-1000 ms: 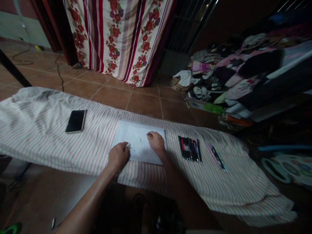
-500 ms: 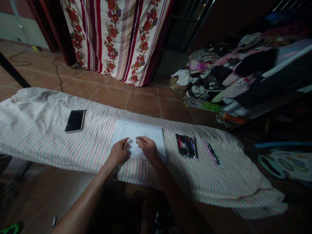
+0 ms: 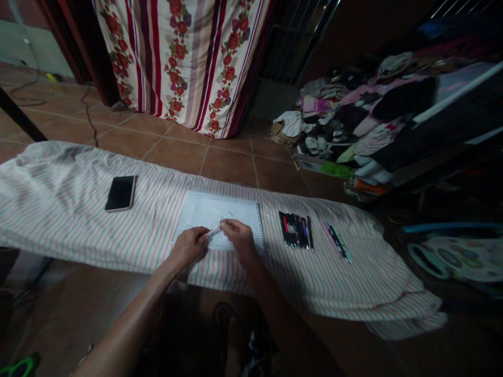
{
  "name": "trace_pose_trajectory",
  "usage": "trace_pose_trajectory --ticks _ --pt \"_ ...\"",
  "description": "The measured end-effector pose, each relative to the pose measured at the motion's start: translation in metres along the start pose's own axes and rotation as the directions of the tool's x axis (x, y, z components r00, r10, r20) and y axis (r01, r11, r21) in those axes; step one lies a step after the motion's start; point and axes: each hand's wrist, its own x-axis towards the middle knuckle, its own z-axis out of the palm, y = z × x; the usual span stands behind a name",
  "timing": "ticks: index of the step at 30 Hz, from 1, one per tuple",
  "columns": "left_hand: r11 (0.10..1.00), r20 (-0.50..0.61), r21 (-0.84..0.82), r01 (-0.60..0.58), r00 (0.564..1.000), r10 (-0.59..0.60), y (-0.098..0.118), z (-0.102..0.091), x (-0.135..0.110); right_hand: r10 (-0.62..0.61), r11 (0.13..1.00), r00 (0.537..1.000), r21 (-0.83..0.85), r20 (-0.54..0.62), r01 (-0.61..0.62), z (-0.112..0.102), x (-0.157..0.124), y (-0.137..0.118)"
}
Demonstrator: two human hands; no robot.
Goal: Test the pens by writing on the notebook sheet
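Observation:
Over an open spiral notebook (image 3: 200, 209), my two hands meet around a slim whitish pen-like piece (image 3: 214, 231); its exact kind is too blurred to tell. My left hand (image 3: 190, 245) pinches its left end, fingers closed. At the other end, the closed fingertips of my right hand (image 3: 239, 235) grip it. The notebook lies flat, its wire coil on the right side, with faint writing on the page. A small dark mark or piece shows on the page just above my right fingers.
A row of several pens (image 3: 295, 230) lies right of the notebook, with a few more pens (image 3: 337, 242) beyond. A phone (image 3: 121, 193) rests at left on the striped cloth (image 3: 157, 220). Behind are a floral curtain (image 3: 181, 63) and a heap of clothes (image 3: 353, 110).
My hands were apart by a small gap with little visible between them; now the slim whitish piece spans from one to the other. The view has shifted slightly.

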Motion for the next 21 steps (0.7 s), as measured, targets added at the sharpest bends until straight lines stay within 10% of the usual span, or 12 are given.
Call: trace_pose_trajectory --ticks 7,11,15,18,21 --pt "0.992 -0.012 -0.077 -0.101 0.995 0.1 -0.008 0.004 -0.002 -0.291 0.929 0.956 -0.223 0.049 0.294 0.001 -0.017 -0.02" --pt "0.974 -0.198 -0.067 -0.216 0.96 0.199 0.002 -0.002 -0.006 -0.582 0.702 0.798 -0.397 0.159 0.591 0.003 -0.045 -0.05" --pt "0.859 -0.412 0.045 -0.509 0.774 0.481 0.014 -0.008 -0.018 -0.777 0.383 0.553 -0.47 0.303 0.795 0.005 -0.071 -0.076" --pt "0.815 -0.45 0.092 -0.572 0.706 0.546 0.016 -0.007 -0.025 -0.81 0.284 0.483 -0.5 0.331 0.818 0.007 -0.078 -0.084" --pt "0.835 -0.443 0.106 -0.54 0.726 0.525 0.013 -0.003 -0.027 -0.81 0.292 0.484 -0.488 0.332 0.823 0.009 -0.074 -0.079"
